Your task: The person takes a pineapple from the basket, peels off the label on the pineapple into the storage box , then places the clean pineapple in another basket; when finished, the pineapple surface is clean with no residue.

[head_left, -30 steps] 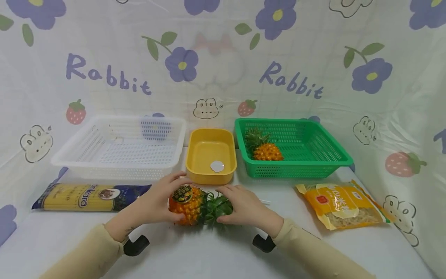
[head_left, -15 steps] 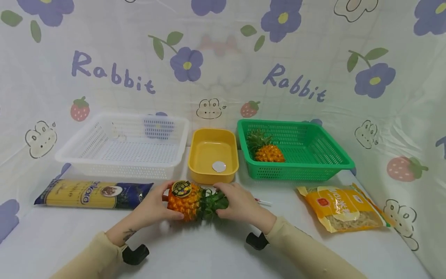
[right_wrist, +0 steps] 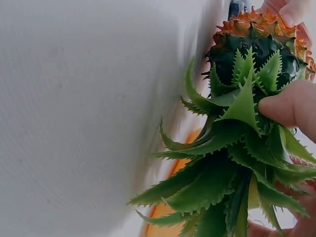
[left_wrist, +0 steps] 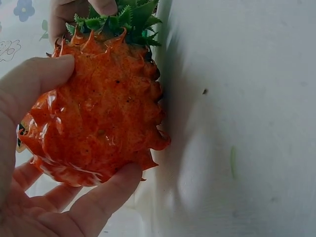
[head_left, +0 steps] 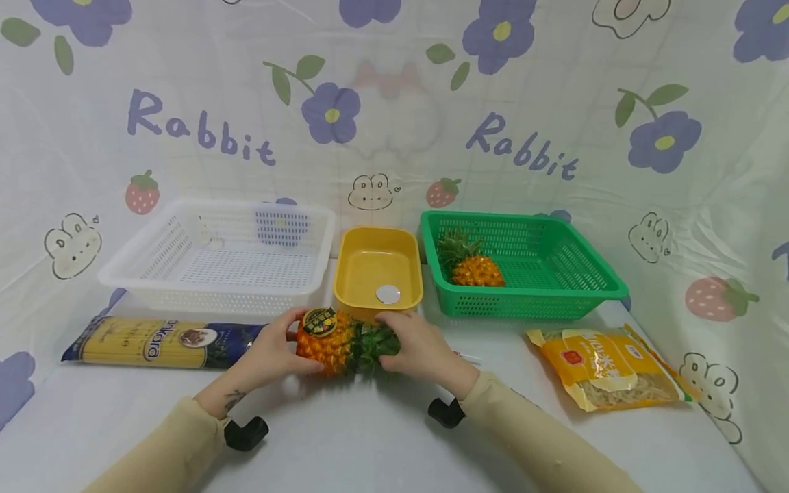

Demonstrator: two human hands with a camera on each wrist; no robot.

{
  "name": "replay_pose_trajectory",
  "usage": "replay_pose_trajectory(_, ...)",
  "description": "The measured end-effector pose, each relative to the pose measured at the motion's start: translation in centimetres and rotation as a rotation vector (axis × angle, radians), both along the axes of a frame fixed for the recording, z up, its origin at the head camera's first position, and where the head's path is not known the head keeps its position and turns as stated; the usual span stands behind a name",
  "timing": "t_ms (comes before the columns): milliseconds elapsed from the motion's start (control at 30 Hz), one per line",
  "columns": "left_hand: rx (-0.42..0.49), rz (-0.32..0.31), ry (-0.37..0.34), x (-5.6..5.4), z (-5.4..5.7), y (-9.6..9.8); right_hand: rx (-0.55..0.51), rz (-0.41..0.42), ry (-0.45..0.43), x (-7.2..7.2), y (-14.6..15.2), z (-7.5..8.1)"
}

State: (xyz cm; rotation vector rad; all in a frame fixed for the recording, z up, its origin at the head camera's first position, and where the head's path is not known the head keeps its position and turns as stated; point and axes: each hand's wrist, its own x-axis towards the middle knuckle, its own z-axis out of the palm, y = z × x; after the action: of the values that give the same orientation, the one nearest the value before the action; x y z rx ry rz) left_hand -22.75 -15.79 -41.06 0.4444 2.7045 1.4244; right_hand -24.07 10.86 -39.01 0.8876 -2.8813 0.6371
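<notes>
Currently, the left hand (head_left: 272,355) grips the stickered pineapple (head_left: 327,348) by its body; the right hand (head_left: 425,352) grips its crown (right_wrist: 212,173).

Tub (head_left: 368,270) between left basket (head_left: 216,301) and right basket (head_left: 518,304); pineapple (head_left: 477,272) in latter; second pineapple (head_left: 333,348) before tub.

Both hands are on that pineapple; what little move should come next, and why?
Perhaps ease the held pineapple toward the green basket: the left hand grips its body, the right hand holds its leafy crown, and another pineapple already lies in that basket.
</notes>
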Motion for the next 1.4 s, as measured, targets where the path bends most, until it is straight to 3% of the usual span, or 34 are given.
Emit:
replay_pose_trajectory(200, -0.001, -0.003, 0.006, 0.0, 0.0, 0.2, 0.037, 0.022, -0.020, -0.3, 0.1, 0.8)
replay_pose_trajectory(433, -0.004, 0.007, -0.007, 0.2, -0.1, 0.0, -0.119, 0.034, -0.057, -1.2, -2.0, 4.6)
replay_pose_trajectory(600, 0.000, 0.001, -0.008, 0.1, 0.0, -0.1, -0.061, 0.028, -0.088, -2.4, -4.8, 6.1)
replay_pose_trajectory(867, 0.003, -0.010, 0.003, 0.1, -0.1, 0.0, 0.086, 0.047, -0.242, -3.4, -7.8, 5.5)
replay_pose_trajectory(1000, 0.003, -0.013, 0.007, 0.1, -0.1, -0.1, 0.084, 0.049, -0.250, -3.3, -8.4, 5.2)
replay_pose_trajectory(1400, 0.018, -0.029, 0.010, 0.2, -0.2, -0.2, 0.018, -0.049, -0.136, -2.3, -8.8, 5.5)
